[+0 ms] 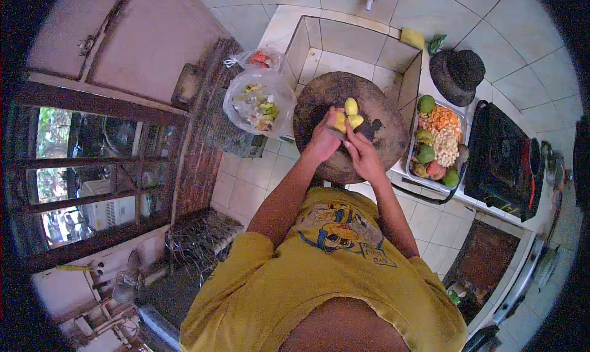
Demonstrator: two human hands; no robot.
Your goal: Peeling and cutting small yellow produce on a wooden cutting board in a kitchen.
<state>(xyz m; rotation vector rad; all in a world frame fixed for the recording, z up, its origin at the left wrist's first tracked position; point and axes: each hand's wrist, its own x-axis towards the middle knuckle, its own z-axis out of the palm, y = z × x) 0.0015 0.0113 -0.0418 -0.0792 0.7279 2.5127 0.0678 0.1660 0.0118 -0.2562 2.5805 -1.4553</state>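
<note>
A round, dark, worn board [311, 91] lies before me, partly over the tiled sink. On it are yellow peeled pieces of produce [351, 106], which look like potato. My left hand [326, 137] holds one yellow piece [340, 121] near the board's middle. My right hand [363, 153] is just beside it, its index finger stretched towards the pieces, closed on a knife whose blade [335, 133] shows between the hands. The handle is hidden in the right palm.
Right of the board, a tray [409, 165] holds chopped orange and pale food and whole green fruits. Beyond it stands a black stove [495, 158]. A stone mortar [456, 75] is behind the tray. Left lie plastic bags of scraps [260, 105] beside the tiled sink [355, 38].
</note>
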